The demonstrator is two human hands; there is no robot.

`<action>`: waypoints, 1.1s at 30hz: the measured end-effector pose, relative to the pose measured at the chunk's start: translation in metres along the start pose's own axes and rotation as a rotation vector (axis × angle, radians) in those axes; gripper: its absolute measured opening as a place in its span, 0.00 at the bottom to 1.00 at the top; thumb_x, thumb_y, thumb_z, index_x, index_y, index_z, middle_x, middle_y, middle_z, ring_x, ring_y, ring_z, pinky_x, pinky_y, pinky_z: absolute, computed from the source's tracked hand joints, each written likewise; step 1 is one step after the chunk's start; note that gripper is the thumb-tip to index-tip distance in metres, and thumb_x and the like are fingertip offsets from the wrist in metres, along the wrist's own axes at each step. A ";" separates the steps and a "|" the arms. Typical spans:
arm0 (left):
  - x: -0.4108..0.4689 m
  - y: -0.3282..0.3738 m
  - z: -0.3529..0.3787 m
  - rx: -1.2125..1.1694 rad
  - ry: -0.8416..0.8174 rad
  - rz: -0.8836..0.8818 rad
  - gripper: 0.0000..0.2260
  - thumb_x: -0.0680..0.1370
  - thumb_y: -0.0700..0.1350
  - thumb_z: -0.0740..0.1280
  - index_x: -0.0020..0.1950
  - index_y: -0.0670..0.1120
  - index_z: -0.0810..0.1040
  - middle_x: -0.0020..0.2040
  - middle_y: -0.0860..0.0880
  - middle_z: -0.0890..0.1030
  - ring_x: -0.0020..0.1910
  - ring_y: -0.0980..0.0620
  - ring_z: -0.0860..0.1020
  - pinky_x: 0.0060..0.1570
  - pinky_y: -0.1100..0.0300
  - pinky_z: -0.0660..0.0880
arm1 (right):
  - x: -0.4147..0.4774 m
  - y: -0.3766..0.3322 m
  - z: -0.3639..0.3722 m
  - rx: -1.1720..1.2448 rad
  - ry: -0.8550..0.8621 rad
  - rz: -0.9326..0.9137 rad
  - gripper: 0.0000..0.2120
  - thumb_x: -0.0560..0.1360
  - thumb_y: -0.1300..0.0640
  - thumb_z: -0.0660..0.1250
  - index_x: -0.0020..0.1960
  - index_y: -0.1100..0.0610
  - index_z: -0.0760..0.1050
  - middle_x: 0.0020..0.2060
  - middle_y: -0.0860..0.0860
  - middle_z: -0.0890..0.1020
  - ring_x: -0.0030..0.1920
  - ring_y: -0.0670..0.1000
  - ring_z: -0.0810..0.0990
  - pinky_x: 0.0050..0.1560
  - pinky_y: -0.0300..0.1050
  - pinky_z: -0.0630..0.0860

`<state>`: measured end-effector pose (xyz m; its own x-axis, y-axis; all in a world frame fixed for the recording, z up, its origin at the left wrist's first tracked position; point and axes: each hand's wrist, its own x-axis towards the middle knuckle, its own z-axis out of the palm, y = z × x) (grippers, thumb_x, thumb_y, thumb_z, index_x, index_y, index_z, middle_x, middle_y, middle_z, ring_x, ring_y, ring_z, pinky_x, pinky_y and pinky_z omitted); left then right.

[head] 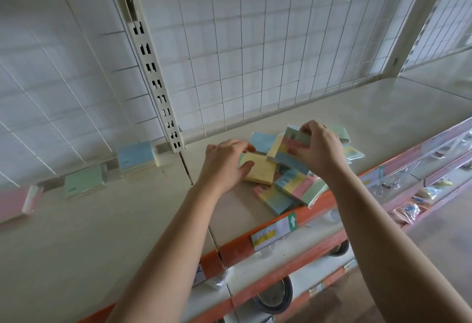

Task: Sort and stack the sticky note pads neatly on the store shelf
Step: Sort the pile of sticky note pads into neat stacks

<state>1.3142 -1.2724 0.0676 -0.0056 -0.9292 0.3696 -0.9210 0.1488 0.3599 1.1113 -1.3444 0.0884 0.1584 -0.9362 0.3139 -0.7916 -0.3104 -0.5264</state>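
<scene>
So, left grip (pixel 224 164): fingers curled over the far-left corner of the yellow pad (pixel 261 173), thumb on its top face. The pad lay flat on the shelf (pixel 344 103).
right grip (pixel 319 149): closed round one striped pad (pixel 293 141) with green, pink, yellow and blue bands. Pinched it at its right end and held it tilted, clear of the shelf.
pile (pixel 288 169): loose pads under and around the right grip, overlapping and not squared up, several in clear wrap.
blue pad (pixel 263 141): flat between the two grips, just beyond the yellow pad.
green pad (pixel 342 132): behind the right grip, partly hidden by it.
lower striped pads (pixel 298 187): two, on the near side of the right grip, one overlapping the other, right at the orange front edge (pixel 237 251).
back row: well left of the left grip, along the rear of the shelf, sat a blue stack (pixel 136 157), a green stack (pixel 84 184) and a pink stack (pixel 12 202), each apart from the next.
wire grid (pixel 255 54): upright panel beyond both grips.
price label (pixel 273 233): on the front edge, below the right forearm.
</scene>
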 end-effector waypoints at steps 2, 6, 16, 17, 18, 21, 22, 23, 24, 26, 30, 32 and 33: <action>0.005 0.006 0.002 0.000 -0.007 0.017 0.11 0.75 0.49 0.67 0.58 0.53 0.76 0.56 0.56 0.79 0.55 0.55 0.76 0.57 0.54 0.66 | 0.000 0.005 -0.006 0.107 0.016 -0.014 0.21 0.67 0.49 0.76 0.53 0.58 0.74 0.46 0.54 0.79 0.43 0.55 0.74 0.40 0.44 0.67; 0.021 0.019 0.012 -0.035 -0.016 0.022 0.09 0.78 0.48 0.63 0.57 0.53 0.77 0.56 0.54 0.79 0.55 0.54 0.77 0.57 0.54 0.66 | -0.001 0.016 -0.023 0.198 0.109 -0.009 0.15 0.68 0.55 0.75 0.51 0.57 0.74 0.41 0.51 0.79 0.39 0.55 0.75 0.37 0.43 0.68; 0.065 0.038 0.044 -0.118 -0.344 -0.044 0.21 0.78 0.50 0.63 0.70 0.48 0.67 0.67 0.47 0.71 0.64 0.47 0.69 0.63 0.49 0.68 | -0.015 0.042 -0.045 0.165 0.221 0.016 0.14 0.67 0.54 0.76 0.48 0.56 0.76 0.37 0.48 0.78 0.37 0.53 0.75 0.37 0.40 0.66; 0.068 0.039 0.042 -0.119 -0.378 -0.047 0.23 0.78 0.50 0.64 0.72 0.48 0.64 0.69 0.47 0.70 0.66 0.47 0.68 0.65 0.48 0.66 | -0.016 0.044 -0.045 0.166 0.225 0.020 0.14 0.67 0.54 0.76 0.48 0.56 0.76 0.37 0.48 0.78 0.37 0.53 0.75 0.37 0.40 0.66; 0.072 0.039 0.041 -0.106 -0.416 -0.036 0.26 0.78 0.49 0.64 0.74 0.48 0.61 0.71 0.46 0.67 0.69 0.47 0.66 0.68 0.49 0.64 | -0.016 0.046 -0.045 0.165 0.228 0.022 0.14 0.67 0.54 0.76 0.48 0.56 0.75 0.36 0.48 0.78 0.37 0.53 0.75 0.37 0.40 0.66; 0.079 0.037 0.037 -0.076 -0.536 -0.005 0.31 0.79 0.49 0.64 0.78 0.48 0.52 0.76 0.46 0.59 0.74 0.47 0.59 0.72 0.52 0.58 | -0.017 0.050 -0.043 0.165 0.236 0.023 0.13 0.67 0.53 0.76 0.47 0.54 0.75 0.36 0.48 0.78 0.37 0.54 0.76 0.37 0.41 0.68; 0.081 0.036 0.037 -0.080 -0.557 -0.012 0.32 0.79 0.50 0.64 0.78 0.49 0.51 0.77 0.46 0.58 0.74 0.47 0.59 0.72 0.52 0.57 | -0.017 0.050 -0.043 0.165 0.239 0.022 0.13 0.67 0.52 0.76 0.46 0.54 0.75 0.35 0.48 0.79 0.38 0.55 0.76 0.38 0.43 0.70; 0.082 0.035 0.037 -0.087 -0.560 -0.022 0.33 0.78 0.50 0.64 0.78 0.49 0.50 0.77 0.46 0.57 0.74 0.47 0.59 0.73 0.51 0.57 | -0.018 0.050 -0.042 0.164 0.241 0.018 0.13 0.67 0.52 0.76 0.46 0.54 0.75 0.35 0.48 0.79 0.38 0.55 0.77 0.38 0.44 0.71; 0.082 0.034 0.037 -0.093 -0.546 -0.032 0.34 0.78 0.51 0.66 0.78 0.48 0.51 0.76 0.45 0.58 0.74 0.47 0.60 0.72 0.51 0.58 | -0.018 0.049 -0.042 0.165 0.244 0.017 0.13 0.67 0.51 0.76 0.46 0.54 0.75 0.35 0.48 0.79 0.38 0.55 0.77 0.39 0.44 0.72; 0.080 0.033 0.037 -0.096 -0.487 -0.052 0.35 0.74 0.53 0.69 0.76 0.47 0.56 0.73 0.44 0.61 0.71 0.44 0.63 0.70 0.49 0.61 | -0.019 0.046 -0.041 0.178 0.249 0.009 0.13 0.68 0.51 0.76 0.46 0.54 0.75 0.35 0.48 0.79 0.37 0.55 0.77 0.39 0.45 0.73; 0.066 0.027 0.029 -0.217 -0.354 -0.133 0.36 0.64 0.55 0.77 0.68 0.47 0.68 0.62 0.47 0.68 0.59 0.48 0.70 0.60 0.54 0.68 | -0.019 0.038 -0.038 0.225 0.283 -0.006 0.13 0.67 0.51 0.76 0.46 0.53 0.74 0.34 0.46 0.78 0.35 0.53 0.76 0.36 0.43 0.72; 0.056 0.025 0.023 -0.287 -0.311 -0.162 0.34 0.63 0.51 0.79 0.65 0.48 0.70 0.60 0.48 0.69 0.55 0.51 0.70 0.54 0.59 0.69 | -0.019 0.030 -0.034 0.241 0.284 -0.013 0.13 0.67 0.51 0.76 0.46 0.52 0.74 0.34 0.47 0.79 0.35 0.52 0.77 0.35 0.41 0.70; 0.052 0.024 0.019 -0.307 -0.293 -0.170 0.33 0.63 0.49 0.79 0.64 0.48 0.70 0.60 0.49 0.69 0.53 0.52 0.70 0.52 0.60 0.68 | -0.019 0.025 -0.031 0.248 0.281 -0.018 0.13 0.68 0.51 0.76 0.47 0.52 0.74 0.35 0.47 0.80 0.36 0.53 0.77 0.35 0.42 0.71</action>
<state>1.2840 -1.3233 0.0790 -0.0149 -0.9990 0.0413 -0.7605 0.0381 0.6482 1.0698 -1.3295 0.0941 -0.0244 -0.8591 0.5112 -0.6176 -0.3891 -0.6835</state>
